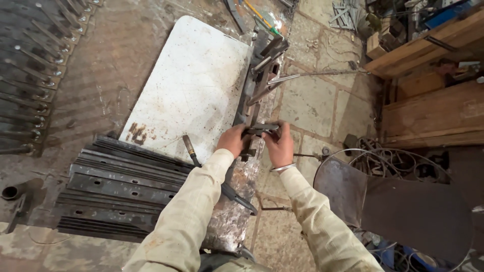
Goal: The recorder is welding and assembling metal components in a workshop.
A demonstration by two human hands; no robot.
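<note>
My left hand and my right hand both grip a short dark metal bar held crosswise at the near end of a steel jig bolted along the bench edge. The left hand holds the bar's left end and the right hand its right end. A bangle circles my right wrist. Long rods stick out from the jig toward the right. A dark-handled tool lies on the bench just left of my left forearm.
A pale metal sheet covers the bench. Stacked drilled flat steel bars lie at the near left, with more rods at the far left. Wooden planks and wire coils stand on the stone floor at right.
</note>
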